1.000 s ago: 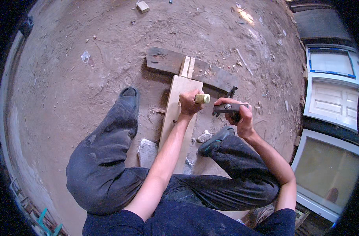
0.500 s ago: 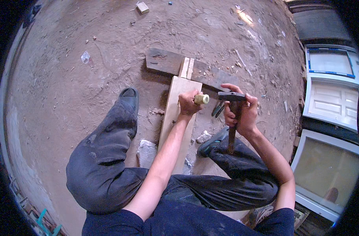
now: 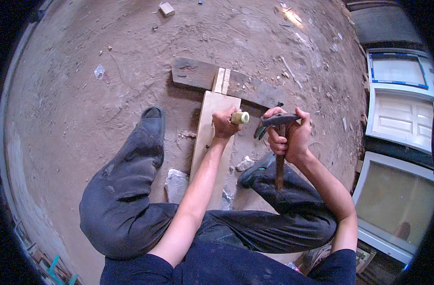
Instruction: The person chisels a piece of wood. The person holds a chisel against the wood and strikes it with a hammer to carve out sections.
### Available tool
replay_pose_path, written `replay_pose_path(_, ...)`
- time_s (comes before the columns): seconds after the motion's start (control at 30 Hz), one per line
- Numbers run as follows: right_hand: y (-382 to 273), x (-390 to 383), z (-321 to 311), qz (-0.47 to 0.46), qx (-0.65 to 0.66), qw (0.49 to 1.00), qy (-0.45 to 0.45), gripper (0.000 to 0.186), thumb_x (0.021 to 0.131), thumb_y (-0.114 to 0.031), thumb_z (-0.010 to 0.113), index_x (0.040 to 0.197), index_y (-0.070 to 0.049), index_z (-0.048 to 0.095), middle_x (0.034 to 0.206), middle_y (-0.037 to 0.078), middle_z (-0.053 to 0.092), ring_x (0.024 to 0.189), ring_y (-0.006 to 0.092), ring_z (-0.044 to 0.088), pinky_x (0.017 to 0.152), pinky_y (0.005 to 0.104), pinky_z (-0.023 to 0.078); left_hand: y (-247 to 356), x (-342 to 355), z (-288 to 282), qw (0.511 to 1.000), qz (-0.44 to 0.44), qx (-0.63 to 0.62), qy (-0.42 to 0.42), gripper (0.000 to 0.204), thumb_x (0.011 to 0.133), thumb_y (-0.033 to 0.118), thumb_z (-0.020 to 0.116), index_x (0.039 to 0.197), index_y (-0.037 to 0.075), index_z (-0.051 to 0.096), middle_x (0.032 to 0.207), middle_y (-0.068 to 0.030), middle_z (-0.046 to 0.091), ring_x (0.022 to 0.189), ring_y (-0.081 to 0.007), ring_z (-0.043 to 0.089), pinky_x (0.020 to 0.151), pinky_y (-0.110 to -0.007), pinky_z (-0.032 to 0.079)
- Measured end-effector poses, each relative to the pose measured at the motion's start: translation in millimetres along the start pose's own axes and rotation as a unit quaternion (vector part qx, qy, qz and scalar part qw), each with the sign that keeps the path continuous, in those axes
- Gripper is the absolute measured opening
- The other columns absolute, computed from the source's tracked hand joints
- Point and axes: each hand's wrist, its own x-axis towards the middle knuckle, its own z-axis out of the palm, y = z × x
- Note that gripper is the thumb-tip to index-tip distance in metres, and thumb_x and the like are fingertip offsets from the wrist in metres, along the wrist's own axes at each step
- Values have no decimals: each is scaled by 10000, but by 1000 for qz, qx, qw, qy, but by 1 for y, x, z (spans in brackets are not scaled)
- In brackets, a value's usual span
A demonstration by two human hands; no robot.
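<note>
My left hand (image 3: pixel 223 122) is closed round a tool's pale yellow-green handle (image 3: pixel 239 118), over a light wooden board (image 3: pixel 206 164); the tool's lower end is hidden. My right hand (image 3: pixel 293 135), to its right, grips a hammer (image 3: pixel 281 118) high up near the dark metal head, with the wooden handle pointing down toward my right leg. A dark metal object (image 3: pixel 261 131), too unclear to name, shows behind the hammer. The board's far end meets a weathered grey plank (image 3: pixel 255 92) lying crosswise, with narrow pale strips (image 3: pixel 220 80) across it.
My legs are folded around the board. A pale stone block (image 3: pixel 175 185) sits beside it. Wood chips and a small block (image 3: pixel 166 9) lie on the dirt floor (image 3: pixel 84 118). White framed panels and glazed sashes (image 3: pixel 397 199) line the right side; a wall edge curves along the left.
My right hand has risen and turned the hammer, whose handle now shows pointing downward, and its fingers have shifted around the head. My left hand holds the same handle in nearly the same place.
</note>
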Motion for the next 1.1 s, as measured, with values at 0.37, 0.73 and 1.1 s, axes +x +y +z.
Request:
replay_pose_path(0.37, 5, 3, 12, -4, -262, 959, 111, 695, 859, -635, 224, 1079, -87, 589, 519, -43, 343, 411, 57, 273, 379, 235, 219, -1, 1, 1, 1000, 1, -30, 1, 261, 743, 201, 673, 601, 79, 492, 529, -139, 512, 480, -334, 552, 438, -401, 403)
replay_pose_path(0.73, -40, 7, -22, -22, -797, 600, 58, 464, 833, -120, 569, 1268, -123, 408, 754, 167, 581, 720, 335, 592, 654, 430, 451, 6, 5, -1, 1000, 17, 9, -4, 261, 751, 181, 655, 589, 75, 480, 525, -143, 508, 467, -332, 542, 433, -398, 403)
replay_pose_path(1.1, -103, 100, -59, 70, -959, 267, 67, 204, 766, -217, 667, 828, -23, 645, 790, 157, 677, 772, 340, 667, 645, 443, 522, 1, -1, -2, 1000, 17, 13, 13, 308, 789, 214, 648, 582, 77, 466, 522, -147, 506, 459, -330, 538, 428, -407, 392)
